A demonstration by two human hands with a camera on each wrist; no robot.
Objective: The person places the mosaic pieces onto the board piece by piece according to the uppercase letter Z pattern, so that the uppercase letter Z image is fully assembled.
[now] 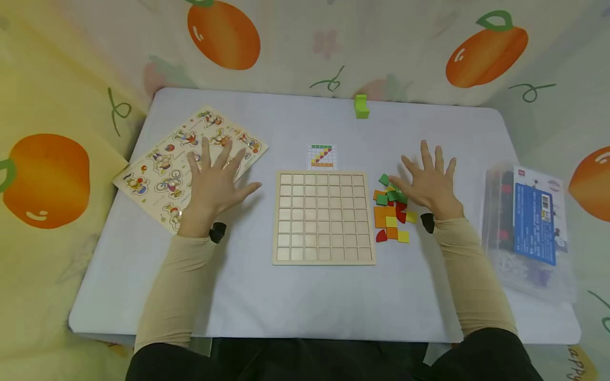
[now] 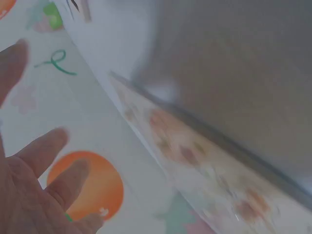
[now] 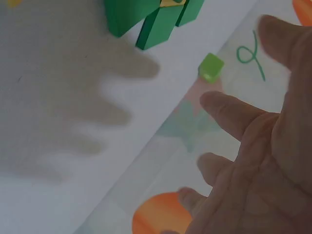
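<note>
Both grips are released: the left grip (image 1: 212, 188) has its fingers spread over the patterned panel (image 1: 167, 159) at left, and the right grip (image 1: 431, 182) is spread at the right side of the coloured tiles (image 1: 379, 217), holding nothing. The tiles lie loose just right of the grid board (image 1: 324, 217), which sits mid-tabletop (image 1: 310, 304) between the hands; a small pattern card (image 1: 322, 157) lies just beyond the board's far edge.

To take a tile cleanly, the right grip would do best to come down low and pinch one by opposite edges. The red quarter piece (image 1: 381, 236) at the near left or the yellow square (image 1: 403, 236) at the near right looks easiest, since the middle ones seem to overlap and could slide if pressed. The left grip might steady the board's left rim, with sleeves held off the tiles.

The right wrist view shows what the head view cannot settle: the green tiles (image 3: 158, 27) have thick sides to pinch, and the fingers are apart from them, the palm bare. The left wrist view gives the left palm side, also bare, beside the blurred panel. Only the head view shows the whole board and the clear plastic box (image 1: 500, 259) at right.
</note>
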